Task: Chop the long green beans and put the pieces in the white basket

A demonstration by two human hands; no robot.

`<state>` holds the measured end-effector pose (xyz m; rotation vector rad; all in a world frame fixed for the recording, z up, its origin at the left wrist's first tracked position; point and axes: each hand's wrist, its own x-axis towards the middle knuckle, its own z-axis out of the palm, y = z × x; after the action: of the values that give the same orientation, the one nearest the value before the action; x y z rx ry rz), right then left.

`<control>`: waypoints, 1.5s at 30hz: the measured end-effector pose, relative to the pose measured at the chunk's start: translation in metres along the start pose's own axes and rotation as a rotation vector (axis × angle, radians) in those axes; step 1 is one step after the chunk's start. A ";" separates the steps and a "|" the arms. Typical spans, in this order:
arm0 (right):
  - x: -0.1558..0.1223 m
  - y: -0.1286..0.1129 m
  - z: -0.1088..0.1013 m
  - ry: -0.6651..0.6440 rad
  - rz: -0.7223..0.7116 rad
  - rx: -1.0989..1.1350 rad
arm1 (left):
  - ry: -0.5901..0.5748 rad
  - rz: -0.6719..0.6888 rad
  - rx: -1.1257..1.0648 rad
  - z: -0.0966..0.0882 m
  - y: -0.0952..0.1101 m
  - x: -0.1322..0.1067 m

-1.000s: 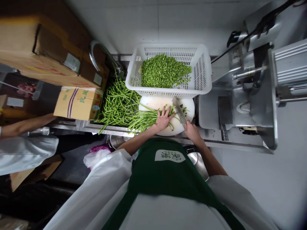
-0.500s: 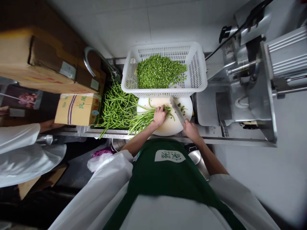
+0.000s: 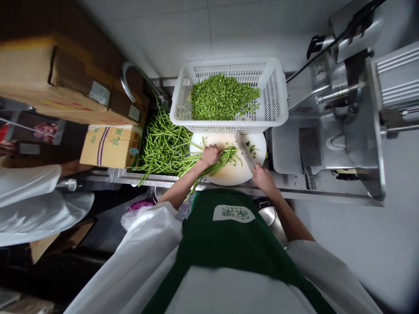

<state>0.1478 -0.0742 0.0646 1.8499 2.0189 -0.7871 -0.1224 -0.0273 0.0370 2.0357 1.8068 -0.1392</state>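
My left hand (image 3: pixel 211 155) is closed over a bunch of long green beans (image 3: pixel 225 158) lying across the round white cutting board (image 3: pixel 229 178). Their ends stick out past my fingers toward the right. In my right hand (image 3: pixel 262 176) is the handle of a cleaver (image 3: pixel 245 150), its blade slanting up and left over the board. A few cut green bits (image 3: pixel 252 148) lie just right of the blade. Behind the board, a white plastic basket (image 3: pixel 229 129) holds a heap of chopped green pieces (image 3: pixel 222 96). More whole beans (image 3: pixel 163 146) are piled to the left of the board.
Cardboard boxes (image 3: pixel 108 146) and a curved faucet (image 3: pixel 129 80) stand at the left. A metal slicing machine (image 3: pixel 340 131) occupies the right side. Another person's white sleeve (image 3: pixel 29 183) reaches in at far left. A metal counter edge (image 3: pixel 294 192) runs along the front.
My left hand has shifted left along the beans, leaving more of their ends exposed. My right hand still holds the cleaver at nearly the same slant. The whole view has shifted slightly.
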 end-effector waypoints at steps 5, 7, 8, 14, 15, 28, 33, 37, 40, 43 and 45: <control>-0.001 -0.002 -0.002 -0.002 0.008 0.020 | 0.266 0.129 0.051 0.016 0.033 -0.019; -0.002 -0.003 -0.004 -0.014 0.010 0.025 | 0.225 0.227 0.081 0.023 0.049 -0.018; -0.002 -0.003 -0.004 -0.017 0.012 0.023 | 0.190 0.245 0.097 0.025 0.054 -0.015; -0.003 -0.003 -0.004 -0.006 0.006 0.011 | 0.144 0.220 0.031 0.020 0.035 -0.011; -0.003 -0.003 -0.004 -0.004 0.005 0.012 | 0.151 0.204 0.033 0.017 0.029 -0.014; 0.000 -0.002 -0.001 -0.007 0.010 0.007 | 0.193 -0.022 0.057 0.013 0.034 -0.055; 0.000 -0.001 -0.001 -0.013 0.006 0.010 | 0.276 -0.062 0.059 0.008 0.040 -0.055; -0.001 -0.002 -0.003 -0.017 -0.002 0.008 | 0.249 0.015 0.069 0.012 0.049 -0.034; -0.002 -0.002 -0.003 -0.010 -0.004 -0.007 | 0.175 0.058 0.096 0.020 0.054 -0.012; -0.002 -0.003 -0.003 -0.014 -0.002 -0.002 | 0.147 0.092 0.121 0.030 0.056 0.004; -0.003 -0.003 -0.004 -0.020 0.000 0.011 | 0.159 0.128 0.122 0.034 0.055 0.011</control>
<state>0.1458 -0.0742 0.0696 1.8404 2.0062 -0.8154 -0.0607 -0.0336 0.0156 2.3001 1.7929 -0.0527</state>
